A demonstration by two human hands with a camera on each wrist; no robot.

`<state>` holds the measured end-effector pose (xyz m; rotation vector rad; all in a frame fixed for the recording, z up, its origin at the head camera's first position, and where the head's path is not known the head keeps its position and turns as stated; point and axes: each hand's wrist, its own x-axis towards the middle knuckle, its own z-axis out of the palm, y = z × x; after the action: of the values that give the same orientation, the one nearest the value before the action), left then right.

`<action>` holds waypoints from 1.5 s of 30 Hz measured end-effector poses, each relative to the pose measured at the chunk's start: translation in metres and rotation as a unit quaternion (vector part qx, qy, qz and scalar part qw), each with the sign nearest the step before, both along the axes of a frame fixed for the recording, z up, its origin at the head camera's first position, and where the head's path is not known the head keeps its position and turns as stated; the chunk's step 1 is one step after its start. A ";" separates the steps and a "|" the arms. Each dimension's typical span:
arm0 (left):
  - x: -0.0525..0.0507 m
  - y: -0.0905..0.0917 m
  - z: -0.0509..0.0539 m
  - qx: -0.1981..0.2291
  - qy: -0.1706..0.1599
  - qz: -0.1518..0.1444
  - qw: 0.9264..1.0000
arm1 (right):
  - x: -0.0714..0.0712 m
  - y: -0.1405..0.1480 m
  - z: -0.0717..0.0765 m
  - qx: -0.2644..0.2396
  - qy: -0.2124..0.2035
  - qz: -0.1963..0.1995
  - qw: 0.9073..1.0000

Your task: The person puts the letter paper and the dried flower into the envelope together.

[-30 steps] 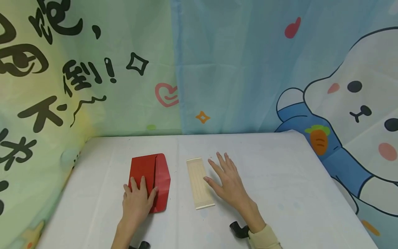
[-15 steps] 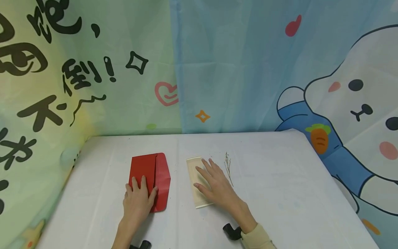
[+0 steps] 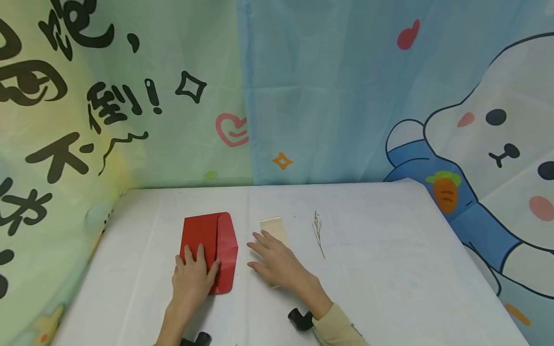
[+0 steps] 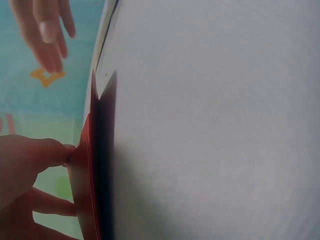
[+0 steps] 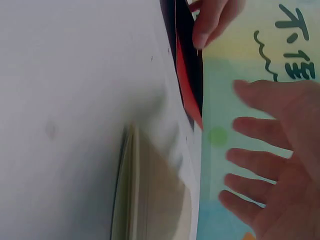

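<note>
Head view: red envelope (image 3: 200, 230), long axis near-to-far, flap (image 3: 227, 252) rightward, under spread left hand (image 3: 190, 278); right hand (image 3: 281, 262) splayed

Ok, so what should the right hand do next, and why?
I'd say the right hand should probably move over to the unfolded flap of the red envelope. It holds nothing, and its spread fingers point toward that side in the head view. The left hand rests on the envelope, which should help steady it.
</note>
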<state>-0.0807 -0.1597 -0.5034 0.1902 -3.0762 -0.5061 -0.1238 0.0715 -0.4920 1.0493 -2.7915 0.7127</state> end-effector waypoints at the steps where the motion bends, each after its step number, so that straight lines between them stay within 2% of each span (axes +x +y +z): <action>1: 0.000 0.000 0.000 0.000 -0.001 0.001 1.000 | 0.000 -0.003 0.000 0.010 -0.009 0.004 1.000; 6: 0.001 0.000 -0.001 -0.004 0.000 0.000 1.000 | -0.001 -0.018 -0.001 0.037 -0.038 0.029 0.998; 11: 0.001 -0.002 0.000 -0.006 0.001 -0.002 1.000 | -0.003 -0.035 -0.001 0.066 -0.053 0.038 0.996; 23: 0.001 -0.003 0.003 0.011 -0.009 -0.005 1.000 | -0.002 -0.055 -0.004 0.173 -0.045 0.051 0.983; 31: 0.000 -0.006 0.004 0.031 -0.001 -0.003 1.000 | -0.002 -0.057 -0.006 0.177 -0.050 0.051 0.982; 40: -0.001 -0.009 0.007 0.015 -0.010 -0.048 0.999 | -0.002 -0.058 -0.004 0.186 -0.050 0.050 0.980; 45: 0.000 -0.012 0.007 0.012 -0.015 -0.055 0.998 | -0.001 -0.058 -0.003 0.181 -0.062 0.050 0.980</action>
<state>-0.0812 -0.1715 -0.4965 0.0300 -3.1241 -0.5482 -0.1250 0.0133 -0.4948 1.2458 -3.0731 0.2883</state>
